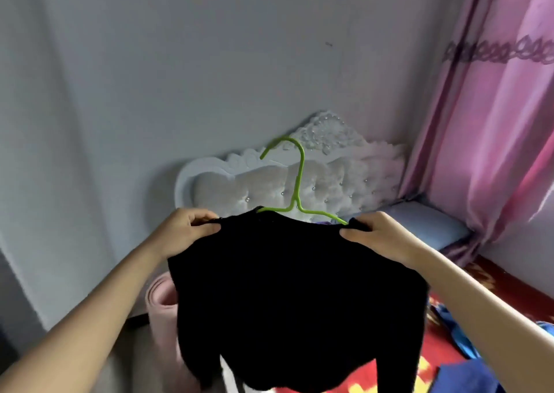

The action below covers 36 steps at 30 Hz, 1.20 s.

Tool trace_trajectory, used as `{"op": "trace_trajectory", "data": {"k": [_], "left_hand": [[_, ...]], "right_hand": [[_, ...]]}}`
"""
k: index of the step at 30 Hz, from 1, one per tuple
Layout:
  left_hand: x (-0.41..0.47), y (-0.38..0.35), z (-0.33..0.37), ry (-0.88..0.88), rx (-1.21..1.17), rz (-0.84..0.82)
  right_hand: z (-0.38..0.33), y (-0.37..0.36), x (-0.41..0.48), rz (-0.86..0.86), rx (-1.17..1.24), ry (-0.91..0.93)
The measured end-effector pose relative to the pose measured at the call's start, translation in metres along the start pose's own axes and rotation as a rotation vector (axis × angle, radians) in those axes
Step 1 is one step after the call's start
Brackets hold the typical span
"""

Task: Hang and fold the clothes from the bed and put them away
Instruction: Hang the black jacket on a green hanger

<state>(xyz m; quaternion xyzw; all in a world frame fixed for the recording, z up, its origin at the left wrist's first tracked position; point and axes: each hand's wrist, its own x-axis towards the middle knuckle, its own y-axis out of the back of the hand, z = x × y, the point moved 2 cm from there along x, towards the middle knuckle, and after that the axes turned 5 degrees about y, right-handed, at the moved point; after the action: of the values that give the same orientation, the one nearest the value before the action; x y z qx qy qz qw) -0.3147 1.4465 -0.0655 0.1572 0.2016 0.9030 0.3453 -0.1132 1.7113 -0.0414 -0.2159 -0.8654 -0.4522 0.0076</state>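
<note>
A black long-sleeved top [293,296] hangs in the air in front of me, its sleeves drooping down. A green hanger [297,182] sits in its neck, hook pointing up and left, and one arm of it shows at the right shoulder. My left hand [186,230] pinches the top's left shoulder. My right hand [377,236] pinches the right shoulder, at the hanger's tip. The rest of the hanger is hidden inside the cloth.
A white tufted headboard [329,182] leans against the grey wall. A bed with a red patterned cover [485,278] and blue clothes [467,374] lies at the lower right. A blue pillow [425,221], pink curtains [494,122] and a rolled pink mat [162,299] are nearby.
</note>
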Motion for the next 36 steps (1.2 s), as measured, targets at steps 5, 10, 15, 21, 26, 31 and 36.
{"op": "trace_trajectory", "data": {"k": [5,10,15,21,26,31,36], "left_hand": [[-0.087,0.074,-0.02,0.076,0.039,0.187],[-0.204,0.179,-0.06,0.147,0.194,0.437],[-0.3,0.275,-0.095,0.295,0.47,0.617],[-0.425,0.397,-0.118,0.547,0.751,0.804],[-0.492,0.449,-0.143,0.618,0.707,0.939],[-0.506,0.485,-0.16,0.67,0.665,1.004],[-0.487,0.546,-0.175,0.683,0.732,1.033]], "right_hand": [[-0.085,-0.045,0.001,-0.212,0.081,0.089],[-0.215,-0.127,-0.015,-0.356,0.038,0.286],[-0.329,-0.215,-0.037,-0.46,0.291,0.31],[-0.459,-0.318,-0.053,-0.51,0.484,0.225],[-0.537,-0.365,-0.051,-0.613,0.795,0.035],[-0.597,-0.388,-0.021,-0.614,0.9,0.11],[-0.657,-0.416,0.03,-0.604,0.85,0.275]]}}
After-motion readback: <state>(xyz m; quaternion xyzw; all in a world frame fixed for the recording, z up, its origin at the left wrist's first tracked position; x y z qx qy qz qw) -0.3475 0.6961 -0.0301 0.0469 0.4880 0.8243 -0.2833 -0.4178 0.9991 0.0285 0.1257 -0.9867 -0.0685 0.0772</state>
